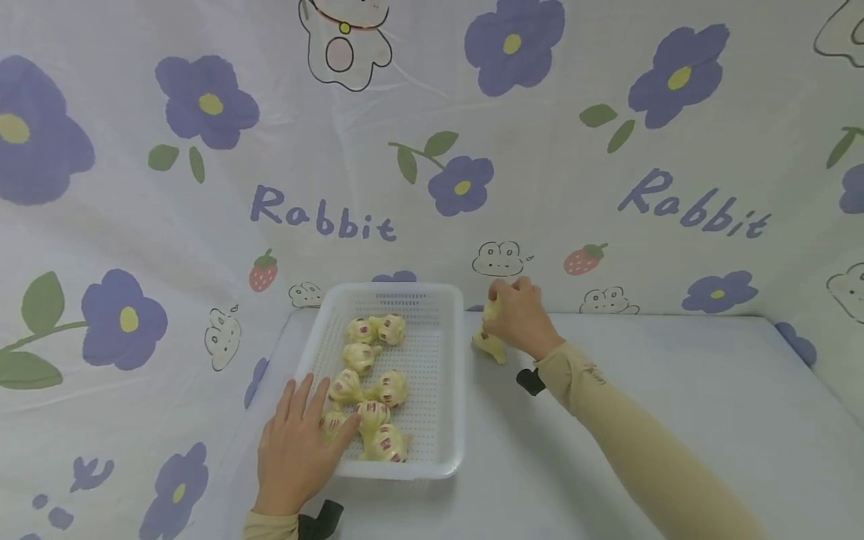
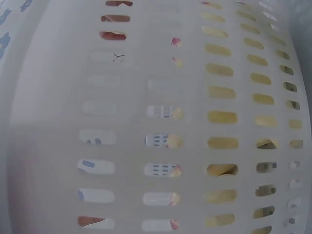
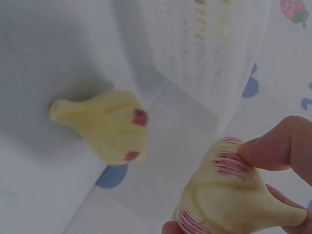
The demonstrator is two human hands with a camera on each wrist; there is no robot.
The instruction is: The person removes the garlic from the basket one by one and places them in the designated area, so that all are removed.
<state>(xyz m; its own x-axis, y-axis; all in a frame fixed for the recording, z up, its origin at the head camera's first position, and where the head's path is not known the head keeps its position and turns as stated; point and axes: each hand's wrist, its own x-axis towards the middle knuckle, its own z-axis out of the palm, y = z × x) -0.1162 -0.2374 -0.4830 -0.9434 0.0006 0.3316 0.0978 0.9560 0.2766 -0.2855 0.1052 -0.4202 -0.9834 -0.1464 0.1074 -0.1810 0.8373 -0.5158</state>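
A cream, purple-streaked garlic bulb point(image 3: 226, 192) is pinched by the right hand point(image 1: 523, 316) beside one basket point(image 1: 460, 375); eight bulbs point(image 1: 390, 388) are counted inside, another bulb point(image 3: 107, 124) on the table point(image 1: 675, 390); the left hand point(image 1: 300, 444) is spread wide.

The right hand point(image 1: 523, 319) is bare up to the wrist, where a long sleeve point(image 1: 641, 442) in pale yellowish tan begins. Its cloth is plain and fairly close-fitting, creased around the cuff point(image 1: 562, 375), with small dark lettering point(image 1: 595, 375) printed just above. A stubby black piece point(image 1: 529, 382) juts out beside that cuff, over the tabletop point(image 1: 688, 360). The left hand point(image 1: 297, 450) is bare too; only a short band of matching tan left sleeve point(image 1: 270, 527) shows, with an angled black attachment point(image 1: 320, 521) beside it.
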